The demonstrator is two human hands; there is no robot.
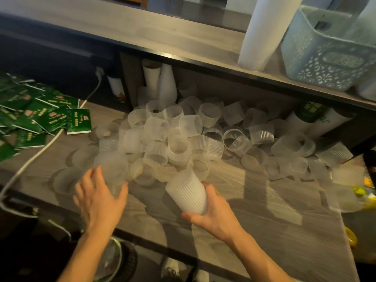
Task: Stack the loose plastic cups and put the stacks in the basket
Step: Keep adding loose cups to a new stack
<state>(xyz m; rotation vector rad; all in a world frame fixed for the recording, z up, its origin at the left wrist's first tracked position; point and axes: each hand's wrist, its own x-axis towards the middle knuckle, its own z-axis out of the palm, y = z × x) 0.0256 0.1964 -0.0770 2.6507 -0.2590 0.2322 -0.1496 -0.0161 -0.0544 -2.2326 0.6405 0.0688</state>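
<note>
cups (177, 137) heaped under shelf, right hand (213, 212) fingers gripping a stack (188, 194), left hand (99, 196) gripping blurred cup (114, 169)

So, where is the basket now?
The pale blue basket stands on the upper shelf, at the top right of the head view, beside a tall cup stack.

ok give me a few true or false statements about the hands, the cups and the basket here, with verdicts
1. The right hand grips a short stack of ribbed translucent plastic cups. True.
2. The left hand grips a green packet. False: it holds a single blurred clear plastic cup.
3. The pale blue perforated plastic basket sits on the upper shelf. True.
4. The green printed packets lie inside the basket. False: they lie on the lower counter, at the left.
</note>
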